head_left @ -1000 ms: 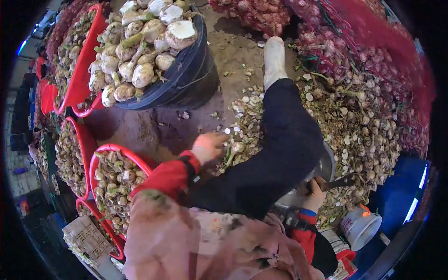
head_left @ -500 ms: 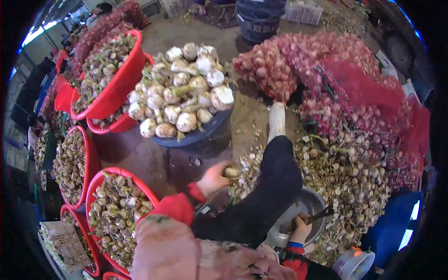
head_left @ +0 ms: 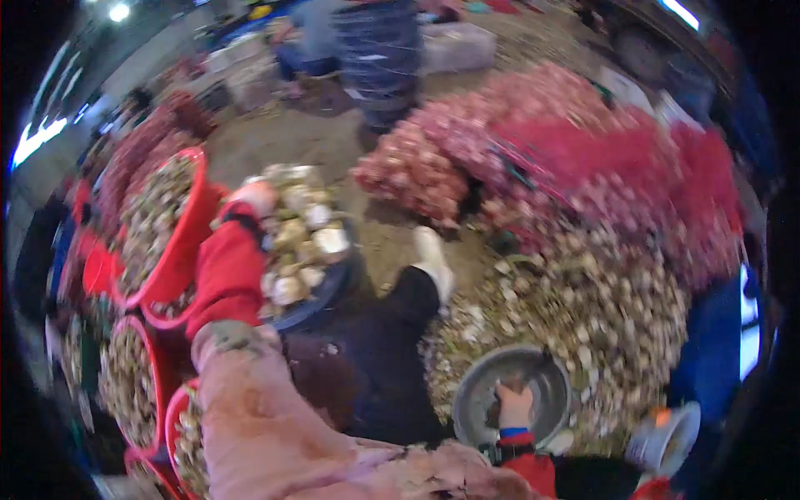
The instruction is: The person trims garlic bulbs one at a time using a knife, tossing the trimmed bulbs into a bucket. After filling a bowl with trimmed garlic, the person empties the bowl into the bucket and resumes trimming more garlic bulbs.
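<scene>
My left arm, in a red cuff and pink sleeve, stretches forward. My left hand [head_left: 257, 197] is at the far left side of a heap of trimmed garlic bulbs [head_left: 293, 233] in a dark blue tub [head_left: 340, 279]. Blur hides its fingers, and I cannot tell if a bulb is in them. My right hand [head_left: 515, 405] is over a grey metal basin [head_left: 467, 408] in front of me, fingers closed around a dark knife that is smeared and hard to see against the basin.
Red tubs [head_left: 193, 225] of garlic line the left. Untrimmed garlic [head_left: 575, 325] lies loose on the right, below red mesh sacks [head_left: 417, 167] of bulbs. A white bucket [head_left: 677, 437] stands at lower right. Further off are a dark wrapped barrel [head_left: 377, 67] and a person [head_left: 312, 37].
My left hand, which held a garlic bulb near my knee, has swung forward and left to the heaped tub. My right hand stays by the basin with the knife. The whole view has shifted.
</scene>
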`<state>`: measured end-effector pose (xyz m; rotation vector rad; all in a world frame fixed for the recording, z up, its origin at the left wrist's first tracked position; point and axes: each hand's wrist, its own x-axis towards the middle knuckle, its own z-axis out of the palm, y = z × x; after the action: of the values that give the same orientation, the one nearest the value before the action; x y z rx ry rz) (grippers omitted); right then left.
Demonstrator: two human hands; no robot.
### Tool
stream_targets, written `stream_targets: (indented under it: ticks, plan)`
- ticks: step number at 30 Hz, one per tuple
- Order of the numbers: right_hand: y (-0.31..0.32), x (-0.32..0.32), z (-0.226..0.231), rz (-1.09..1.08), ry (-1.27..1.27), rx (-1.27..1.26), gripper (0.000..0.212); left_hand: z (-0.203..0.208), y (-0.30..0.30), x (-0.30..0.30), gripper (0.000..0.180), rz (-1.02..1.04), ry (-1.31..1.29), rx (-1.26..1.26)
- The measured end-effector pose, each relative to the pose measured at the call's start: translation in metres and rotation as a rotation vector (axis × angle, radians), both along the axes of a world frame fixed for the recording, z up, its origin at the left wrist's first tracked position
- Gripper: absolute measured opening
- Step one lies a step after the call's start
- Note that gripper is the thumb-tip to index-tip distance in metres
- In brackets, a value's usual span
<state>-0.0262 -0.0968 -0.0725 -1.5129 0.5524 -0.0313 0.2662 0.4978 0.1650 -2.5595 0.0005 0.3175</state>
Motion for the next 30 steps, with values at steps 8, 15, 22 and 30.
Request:
stream_targets:
  ticks: [8, 15, 22, 30]
  plan:
    - [-0.015, 0.015, -0.028, -0.189, 0.113, 0.072, 0.018, 0.068, -0.132, 0.042, 0.041, -0.01, -0.48, -0.639]
    - [-0.039, 0.014, -0.035, -0.283, 0.116, 0.326, 0.026, -0.051, -0.505, 0.048, 0.041, -0.071, 0.38, -1.45]
    - [-0.064, 0.009, -0.034, -0.195, 0.311, 0.507, 0.025, -0.216, -0.745, 0.088, 0.044, -0.661, 0.008, -0.703]
    - [-0.082, 0.004, -0.028, -0.142, 0.327, 0.501, 0.029, -0.242, -0.725, 0.059, 0.069, -0.14, 0.275, -1.357]
